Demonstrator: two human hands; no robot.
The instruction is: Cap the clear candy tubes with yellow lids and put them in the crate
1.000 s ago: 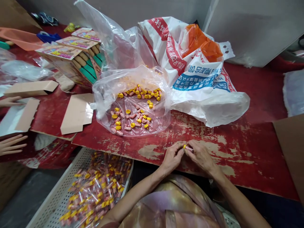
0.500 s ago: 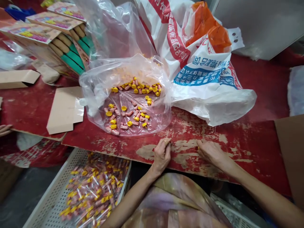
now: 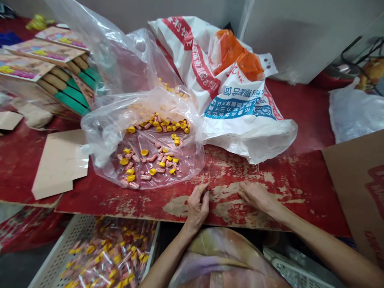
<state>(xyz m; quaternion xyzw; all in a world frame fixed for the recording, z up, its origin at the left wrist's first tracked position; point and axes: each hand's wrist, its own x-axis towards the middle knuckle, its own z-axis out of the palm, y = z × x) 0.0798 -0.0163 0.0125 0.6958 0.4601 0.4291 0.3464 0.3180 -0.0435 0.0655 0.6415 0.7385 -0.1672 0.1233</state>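
Observation:
My left hand [image 3: 198, 206] rests at the front edge of the worn red table [image 3: 288, 180], fingers curled with thumb and forefinger pinched together; nothing shows in it. My right hand [image 3: 255, 196] lies palm down on the table a little to the right, fingers pointing left, and whatever may be under it is hidden. Just beyond both hands an open clear plastic bag [image 3: 102, 132] holds several small yellow caps [image 3: 144, 152] and pink pieces [image 3: 151, 158].
Below the table's left front a white perforated tray [image 3: 57, 260] holds several wrapped pink-and-yellow pieces. A white printed sack [image 3: 234, 100] lies behind the bag. Toy boxes [image 3: 42, 60] and flat cardboard [image 3: 60, 164] are at left. Brown cardboard [image 3: 357, 180] is at right.
One second ago both hands held a small yellow-capped piece together. They have since parted and settled on the table. The view has shifted to the right.

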